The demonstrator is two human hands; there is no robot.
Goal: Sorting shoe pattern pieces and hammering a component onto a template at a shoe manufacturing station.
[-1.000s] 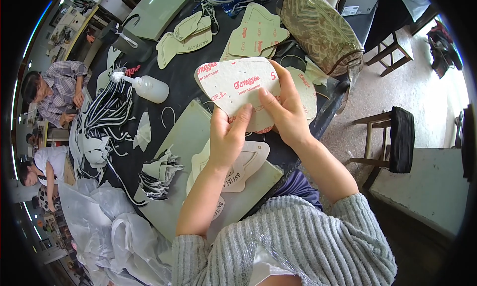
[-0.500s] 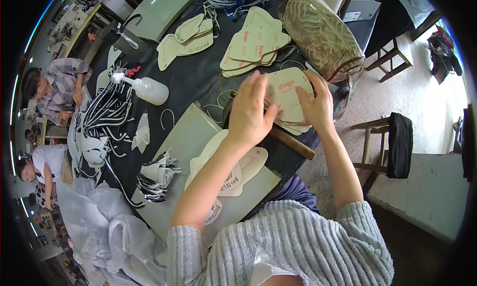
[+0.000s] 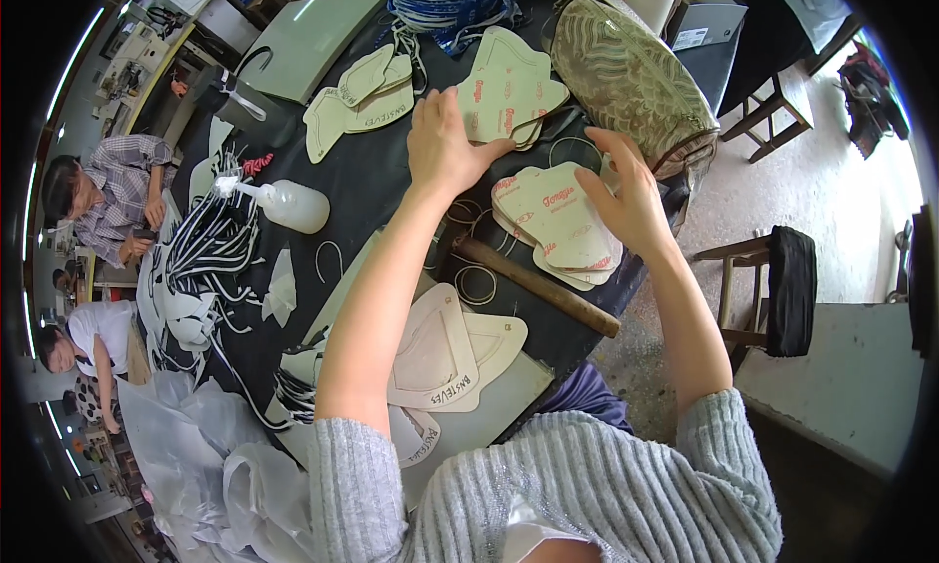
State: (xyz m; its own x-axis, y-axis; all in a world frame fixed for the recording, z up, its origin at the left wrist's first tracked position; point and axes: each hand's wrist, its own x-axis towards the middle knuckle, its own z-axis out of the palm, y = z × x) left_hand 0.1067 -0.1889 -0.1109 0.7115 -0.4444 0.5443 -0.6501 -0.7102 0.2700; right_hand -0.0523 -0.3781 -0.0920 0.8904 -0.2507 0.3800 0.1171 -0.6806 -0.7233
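My left hand [image 3: 445, 150] lies at the left edge of the far stack of cream card pieces with red print [image 3: 509, 89]. Its thumb points right along the stack's lower edge and its fingers stretch away from me. My right hand [image 3: 629, 196] hovers at the right edge of a second, nearer stack of similar shaped pieces [image 3: 562, 216], thumb and fingers apart. Whether its thumb touches the top piece I cannot tell. Just below that stack lies a wooden-handled hammer [image 3: 538, 287], its head partly in shadow.
Cream templates with handwriting [image 3: 430, 362] lie on a pale board [image 3: 514, 392] near me. More templates [image 3: 362, 93] lie further off. A white squeeze bottle [image 3: 293, 206], black-and-white strips [image 3: 210, 260] and a patterned bag [image 3: 636, 74] surround the work. Two people sit at left.
My left hand has left the near stack and moved up and left to the far stack. My right hand has shifted slightly down, its fingers more spread. The hammer now shows more.
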